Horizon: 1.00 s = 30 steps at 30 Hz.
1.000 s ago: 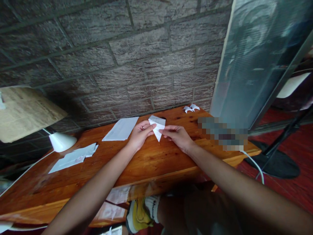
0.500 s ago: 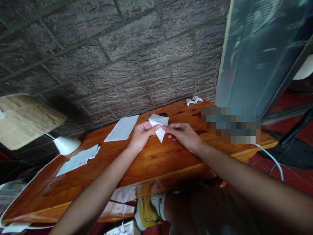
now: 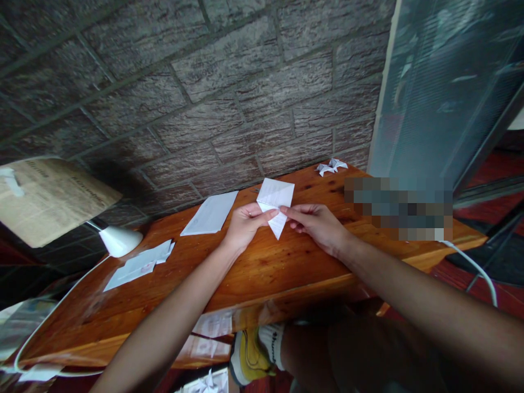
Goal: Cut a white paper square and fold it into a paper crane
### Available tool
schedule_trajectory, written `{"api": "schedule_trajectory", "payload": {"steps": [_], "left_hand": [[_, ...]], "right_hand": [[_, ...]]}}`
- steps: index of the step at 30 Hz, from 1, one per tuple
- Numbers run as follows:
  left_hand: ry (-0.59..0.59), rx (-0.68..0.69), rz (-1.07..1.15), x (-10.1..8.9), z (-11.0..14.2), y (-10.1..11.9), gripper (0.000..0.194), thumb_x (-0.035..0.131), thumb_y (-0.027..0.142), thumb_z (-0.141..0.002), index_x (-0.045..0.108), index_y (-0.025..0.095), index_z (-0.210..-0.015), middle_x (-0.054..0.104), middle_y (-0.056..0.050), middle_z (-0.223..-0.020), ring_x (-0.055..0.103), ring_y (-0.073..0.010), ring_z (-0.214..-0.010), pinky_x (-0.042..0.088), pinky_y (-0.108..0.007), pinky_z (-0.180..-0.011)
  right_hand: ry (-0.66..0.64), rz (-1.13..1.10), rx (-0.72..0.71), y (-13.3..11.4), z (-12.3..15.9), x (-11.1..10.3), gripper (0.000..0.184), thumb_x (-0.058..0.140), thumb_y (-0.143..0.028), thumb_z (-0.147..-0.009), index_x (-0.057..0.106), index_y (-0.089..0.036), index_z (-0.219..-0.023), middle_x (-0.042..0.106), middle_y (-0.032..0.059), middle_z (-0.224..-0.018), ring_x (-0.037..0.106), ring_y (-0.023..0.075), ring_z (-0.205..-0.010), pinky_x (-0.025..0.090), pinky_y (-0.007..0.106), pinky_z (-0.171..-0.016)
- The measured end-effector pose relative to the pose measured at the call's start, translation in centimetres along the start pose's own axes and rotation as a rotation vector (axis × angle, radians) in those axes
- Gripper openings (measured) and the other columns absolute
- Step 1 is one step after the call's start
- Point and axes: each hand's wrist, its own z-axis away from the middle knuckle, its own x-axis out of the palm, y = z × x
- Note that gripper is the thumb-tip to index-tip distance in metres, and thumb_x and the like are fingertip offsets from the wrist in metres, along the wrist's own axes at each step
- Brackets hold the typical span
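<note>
The left hand (image 3: 242,226) and right hand (image 3: 317,225) pinch a folded paper (image 3: 277,191) over the desk (image 3: 262,278).
In the head view, both arms reach forward and the hands come close together. Each thumb presses on the paper, one from each side. The paper is white and flat, with a pointy bottom. The desk is shiny brown wood, and the wall (image 3: 229,98) behind has rough gray blocks.

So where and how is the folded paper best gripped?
Likely best: pinch the folded paper across its middle, thumbs on its near face, from both sides, as the left hand and right hand do; it's broad above, narrowing to a point below.
</note>
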Motion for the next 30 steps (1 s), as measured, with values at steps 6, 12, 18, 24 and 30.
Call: {"api": "schedule_trajectory", "payload": {"steps": [6,12,18,24,30], "left_hand": [[0.009,-0.014,0.076,0.0,0.0,0.2,0.023,0.08,0.034,-0.069,0.073,0.016,-0.081,0.075,-0.004,-0.082,0.069,-0.0141,-0.073,0.054,-0.028,-0.077],[0.01,-0.08,0.139,-0.2,-0.1,0.9,0.034,0.076,0.045,-0.071,0.072,0.014,-0.086,0.075,-0.008,-0.084,0.071,-0.0194,-0.077,0.056,-0.034,-0.079],[0.058,-0.077,0.109,-0.3,-0.2,0.9,0.036,0.079,0.045,-0.067,0.072,0.014,-0.082,0.076,-0.009,-0.084,0.072,-0.0212,-0.078,0.056,-0.036,-0.079],[0.055,-0.077,0.094,-0.4,-0.2,0.9,0.036,0.079,0.045,-0.067,0.072,0.014,-0.082,0.076,-0.009,-0.085,0.072,-0.0217,-0.08,0.057,-0.035,-0.078],[0.029,-0.089,0.138,-0.6,-0.2,1.1,0.033,0.078,0.043,-0.07,0.071,0.014,-0.086,0.076,-0.009,-0.087,0.072,-0.0211,-0.081,0.057,-0.033,-0.077]], "right_hand": [[0.002,0.016,-0.023,0.2,-0.1,-0.1,0.037,0.083,-0.046,-0.054,0.069,-0.014,-0.067,0.058,-0.0024,-0.058,0.044,0.007,-0.054,0.03,0.023,-0.051],[-0.011,0.052,-0.035,0.2,0.2,-0.1,0.037,0.081,-0.048,-0.059,0.068,-0.015,-0.068,0.056,-0.0027,-0.056,0.041,0.0068,-0.051,0.029,0.024,-0.051],[-0.022,0.104,-0.053,0.3,0.2,-0.1,0.042,0.079,-0.053,-0.06,0.071,-0.014,-0.074,0.056,-0.0018,-0.057,0.041,0.0075,-0.051,0.028,0.024,-0.049],[-0.034,0.14,-0.058,0.3,0.1,-0.2,0.043,0.079,-0.053,-0.06,0.072,-0.014,-0.075,0.057,-0.002,-0.057,0.04,0.0069,-0.05,0.028,0.024,-0.049],[-0.023,0.155,-0.068,0.4,0.1,-0.3,0.04,0.077,-0.052,-0.062,0.07,-0.014,-0.072,0.057,-0.0014,-0.057,0.04,0.0073,-0.05,0.028,0.024,-0.048]]}}
